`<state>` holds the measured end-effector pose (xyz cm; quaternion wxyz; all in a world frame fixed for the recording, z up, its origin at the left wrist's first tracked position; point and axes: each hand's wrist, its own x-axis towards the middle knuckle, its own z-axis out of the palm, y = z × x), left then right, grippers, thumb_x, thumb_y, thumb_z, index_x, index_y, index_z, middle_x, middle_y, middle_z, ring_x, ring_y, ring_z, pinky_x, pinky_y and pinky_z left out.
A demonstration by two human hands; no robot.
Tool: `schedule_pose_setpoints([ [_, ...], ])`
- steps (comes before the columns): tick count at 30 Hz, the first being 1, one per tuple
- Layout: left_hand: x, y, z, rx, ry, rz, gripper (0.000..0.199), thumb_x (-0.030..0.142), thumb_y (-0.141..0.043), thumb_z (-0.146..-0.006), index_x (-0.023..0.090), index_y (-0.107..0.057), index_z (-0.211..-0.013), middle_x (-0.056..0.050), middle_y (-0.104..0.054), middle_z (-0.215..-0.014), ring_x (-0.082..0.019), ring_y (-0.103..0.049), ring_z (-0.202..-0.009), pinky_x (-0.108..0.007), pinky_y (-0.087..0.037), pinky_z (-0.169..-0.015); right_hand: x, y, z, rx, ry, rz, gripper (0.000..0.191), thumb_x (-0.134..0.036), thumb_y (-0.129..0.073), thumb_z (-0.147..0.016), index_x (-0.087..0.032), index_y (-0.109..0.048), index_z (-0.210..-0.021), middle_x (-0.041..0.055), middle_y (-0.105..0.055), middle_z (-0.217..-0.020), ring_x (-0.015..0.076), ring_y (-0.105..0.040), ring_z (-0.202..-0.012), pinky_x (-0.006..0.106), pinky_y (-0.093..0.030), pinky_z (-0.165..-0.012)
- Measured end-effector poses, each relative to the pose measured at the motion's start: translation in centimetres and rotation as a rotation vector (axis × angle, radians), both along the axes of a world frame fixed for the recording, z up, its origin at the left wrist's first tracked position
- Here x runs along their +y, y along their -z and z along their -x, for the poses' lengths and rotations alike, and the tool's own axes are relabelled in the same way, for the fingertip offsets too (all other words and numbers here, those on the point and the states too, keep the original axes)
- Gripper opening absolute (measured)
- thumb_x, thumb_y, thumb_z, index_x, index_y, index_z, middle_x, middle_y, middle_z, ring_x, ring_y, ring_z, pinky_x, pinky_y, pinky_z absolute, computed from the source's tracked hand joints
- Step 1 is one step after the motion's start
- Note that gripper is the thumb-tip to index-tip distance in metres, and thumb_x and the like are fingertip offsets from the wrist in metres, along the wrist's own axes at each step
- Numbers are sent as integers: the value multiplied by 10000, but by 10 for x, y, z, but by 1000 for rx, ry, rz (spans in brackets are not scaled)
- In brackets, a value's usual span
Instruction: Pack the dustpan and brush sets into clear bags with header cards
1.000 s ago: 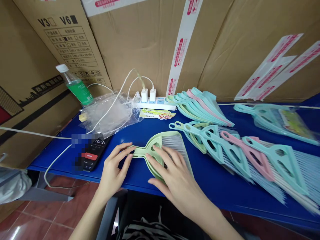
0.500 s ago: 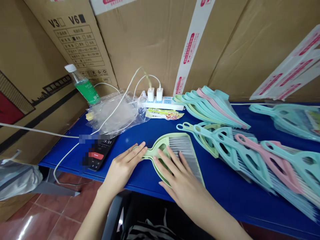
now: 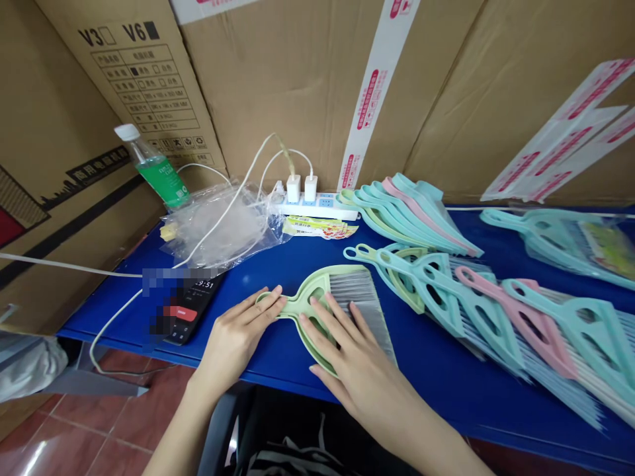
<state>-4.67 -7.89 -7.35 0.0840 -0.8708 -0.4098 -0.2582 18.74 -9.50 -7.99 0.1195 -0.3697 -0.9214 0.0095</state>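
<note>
A light green hand brush (image 3: 360, 301) lies nested in a matching green dustpan (image 3: 325, 272) on the blue table, handles pointing left. My left hand (image 3: 238, 334) is closed over the handle end, its fingers close together across the top; its thumb is hidden. Flat across the brush's head and lower handle rests my right hand (image 3: 354, 354), fingers spread and pressing lightly or just touching; I cannot tell how hard. Right of them lie several loose brushes in blue, green and pink, among them a pink brush (image 3: 520, 320).
Stacked dustpans (image 3: 411, 215) lean at the back right. A bagged dustpan set (image 3: 555, 231) lies farther right. Clear plastic bags (image 3: 218, 221), a green-labelled bottle (image 3: 159, 175), a phone (image 3: 191, 307), a power strip (image 3: 320, 208) and sachets (image 3: 317, 228) sit left and behind. Cardboard boxes (image 3: 297, 79) wall the back.
The whole view has shifted slightly, so things sit a little farther left. Both hands keep their places on the green dustpan and brush.
</note>
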Motion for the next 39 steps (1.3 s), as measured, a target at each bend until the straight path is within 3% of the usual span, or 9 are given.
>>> schedule_pose_setpoints([
  [4, 1, -1, -1, -56, -13, -10, 313, 153, -459, -973, 222, -652, -1209, -34, -669, -1263, -196, -614, -1198, -341, -563, -988, -5, -4, -19, 48, -6, 107, 614, -422, -375, -1012, -203, -195, -1557, 71, -224, -1596, 282, -188, -1460, 508, -398, -1106],
  [8, 2, -2, -2, -73, -52, -37, 281, 196, -472, -974, 247, -688, -1146, -24, -697, -1216, -215, -634, -1173, -368, -591, -941, -13, 4, -37, 76, 31, 96, 744, -423, -408, -1004, -232, 50, -1558, 72, -224, -1591, 256, -215, -1448, 475, -405, -1114],
  [13, 2, -5, -6, -35, -121, -96, 254, 210, -485, -970, 238, -719, -1065, -38, -724, -1159, -214, -673, -1088, -350, -605, -878, -22, 10, -51, 78, 81, 56, 781, -414, -395, -1008, -206, 137, -1541, 98, -240, -1580, 252, -266, -1430, 436, -447, -1088],
  [20, 2, -6, -7, -29, -211, -157, 244, 247, -504, -963, 261, -743, -1010, -59, -710, -1181, -202, -667, -908, -330, -600, -754, -34, 14, -66, 66, 140, -28, 763, -427, -356, -1014, -149, 107, -1553, 135, -301, -1558, 263, -330, -1403, 415, -489, -1053],
  [28, 1, 1, -3, -106, -228, -30, 269, 325, -487, -974, 282, -726, -1090, -41, -664, -1278, -200, -715, -951, -328, -601, -848, -43, 25, -70, 122, 300, -83, 801, -440, -405, -985, -142, 62, -1564, 142, -184, -1598, 299, -314, -1415, 418, -506, -1021],
  [34, -2, 2, -3, -162, -226, 31, 280, 350, -496, -970, 293, -705, -1147, -30, -608, -1354, -198, -733, -939, -262, -619, -798, -42, 24, -66, 80, 295, -142, 836, -465, -428, -975, -109, 49, -1562, 159, -349, -1539, 298, -323, -1414, 442, -492, -1036],
  [39, -1, 1, -4, -142, -216, -7, 280, 355, -501, -967, 280, -712, -1135, -42, -619, -1338, -218, -732, -947, -272, -628, -777, -41, 22, -66, 71, 295, -129, 784, -479, -410, -981, -116, -39, -1569, 134, -363, -1537, 295, -324, -1417, 442, -472, -1060],
])
